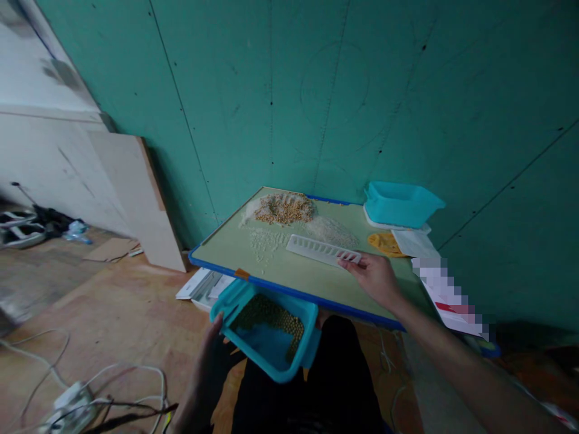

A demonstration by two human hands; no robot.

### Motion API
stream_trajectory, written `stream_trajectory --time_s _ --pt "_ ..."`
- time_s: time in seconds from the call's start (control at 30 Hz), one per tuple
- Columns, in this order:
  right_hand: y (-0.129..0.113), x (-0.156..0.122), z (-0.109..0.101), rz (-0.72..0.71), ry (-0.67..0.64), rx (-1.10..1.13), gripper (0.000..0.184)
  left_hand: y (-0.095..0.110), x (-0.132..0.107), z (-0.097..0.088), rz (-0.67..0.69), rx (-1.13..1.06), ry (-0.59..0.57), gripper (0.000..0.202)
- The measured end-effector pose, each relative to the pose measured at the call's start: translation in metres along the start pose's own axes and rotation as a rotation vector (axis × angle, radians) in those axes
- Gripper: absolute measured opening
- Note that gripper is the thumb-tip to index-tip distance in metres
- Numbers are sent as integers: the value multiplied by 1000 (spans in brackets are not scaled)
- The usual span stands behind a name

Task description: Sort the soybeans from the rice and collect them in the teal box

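My right hand (373, 276) is closed on the right end of a white slotted plastic strip (316, 250), which is held low over the table top. Beside the strip lie spread pale grains (266, 244) and a heap of whitish grains (332, 230). Farther back, tan beans (284, 209) are piled on more pale grains. My left hand (212, 343) grips the left side of a blue plastic basin (271, 367), its thumb near the rim and most fingers hidden underneath. Green beans (265, 313) lie inside the basin, which sits just below the table's front edge above my legs.
The blue-edged table (217, 247) stands against a green wall (253, 90). Another blue basin (402, 205), a yellow item (386, 243) and white papers (416, 244) occupy its right side. On the floor to the left are cables and a power strip (72, 404); a board (136, 199) leans nearby.
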State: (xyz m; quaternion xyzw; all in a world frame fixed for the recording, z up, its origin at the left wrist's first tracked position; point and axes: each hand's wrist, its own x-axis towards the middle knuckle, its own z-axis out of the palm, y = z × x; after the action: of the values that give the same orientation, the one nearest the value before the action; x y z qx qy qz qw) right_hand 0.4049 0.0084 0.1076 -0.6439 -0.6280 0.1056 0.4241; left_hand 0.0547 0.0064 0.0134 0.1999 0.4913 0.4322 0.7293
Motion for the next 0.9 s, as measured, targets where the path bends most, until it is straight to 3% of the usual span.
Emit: stream_trajectory --time_s 0.23,0.53,0.73,0.9 --pt "-4 1 -5 -13 76 0 26 0 -2 4 1 -19 32 60" --pt "3 -6 -7 -28 -19 -37 25 1 -5 4 -12 -72 27 61" --pt "-14 -29 -10 -113 -41 -30 19 -6 -3 -1 49 -68 29 71" --pt "-29 -42 -6 -173 -67 18 19 -6 -6 2 72 -44 -30 67"
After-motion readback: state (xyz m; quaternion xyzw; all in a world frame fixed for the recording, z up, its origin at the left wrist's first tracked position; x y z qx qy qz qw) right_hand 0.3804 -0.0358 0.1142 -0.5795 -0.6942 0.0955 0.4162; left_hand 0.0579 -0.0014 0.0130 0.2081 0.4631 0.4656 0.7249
